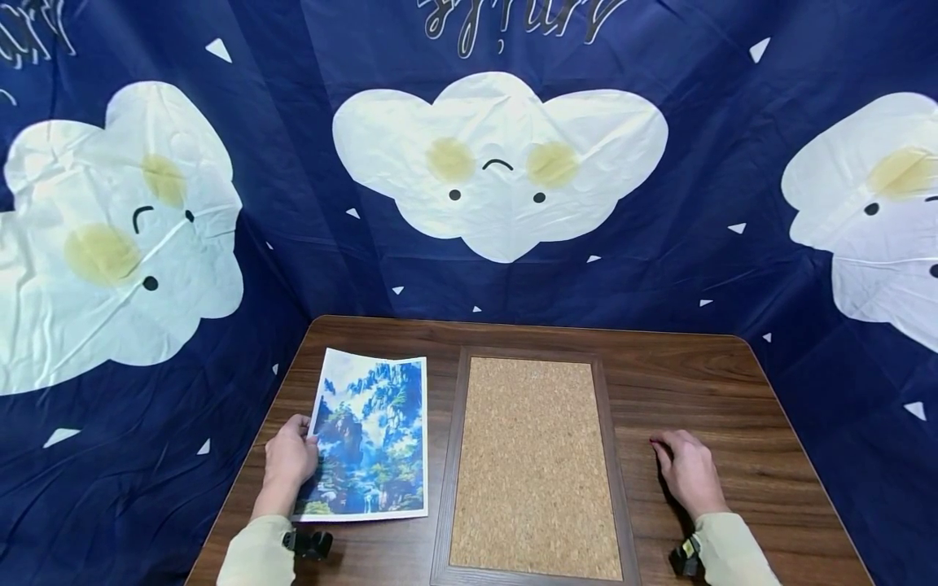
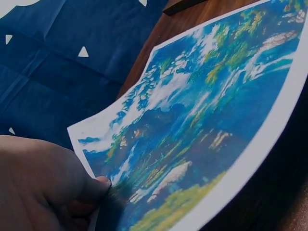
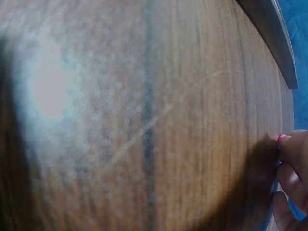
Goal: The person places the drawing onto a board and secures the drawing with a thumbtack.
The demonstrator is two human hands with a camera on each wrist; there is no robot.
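Observation:
My left hand (image 1: pixel 291 456) pinches the left edge of a printed landscape picture (image 1: pixel 374 439) with a white border, showing blue mountains, mist and trees. In the left wrist view the thumb lies on the picture's face and the sheet bows, its near edge raised off the table. Right of it lies a framed cork board (image 1: pixel 535 464). Beyond the board's right side, my right hand (image 1: pixel 689 472) is low over the table, fingers curled. A small pink thing (image 3: pixel 280 138), perhaps a pushpin, shows at its fingertips; most of it is hidden.
The brown wooden table (image 1: pixel 689 374) has rounded far corners. A dark blue cloth (image 1: pixel 308 244) with white clouds hangs behind it and along both sides. The board's raised brown frame (image 1: pixel 611 456) stands between the two hands.

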